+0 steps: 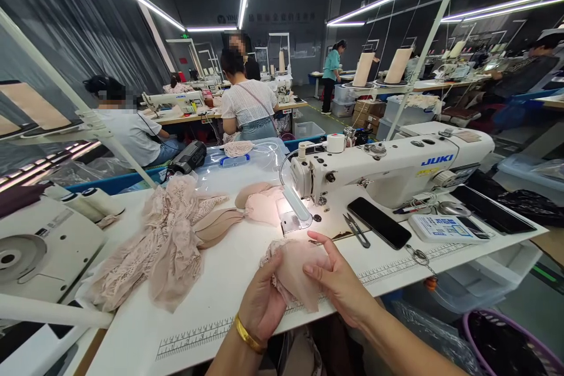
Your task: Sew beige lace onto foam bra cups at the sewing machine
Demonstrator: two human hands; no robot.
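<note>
Between my two hands is a beige piece of sheer and lace fabric [299,267], held just over the front edge of the white sewing table [220,288]. My left hand [264,294], with a gold bangle at the wrist, grips its left side, thumb on top. My right hand [337,276] pinches the right side between thumb and fingers. Behind the hands stands the needle end of a white JUKI sewing machine [383,164], its lamp lighting pink-beige cup pieces [264,205]. Thread snips [356,231] and a black phone [379,223] lie right of my hands.
A heap of beige lace fabric [171,247] lies on the left, beside brown cup pieces [218,226]. A clear plastic bin [247,164] stands behind the table. Thread cones [399,66] sit on a stand. Several co-workers sit or stand at machines beyond.
</note>
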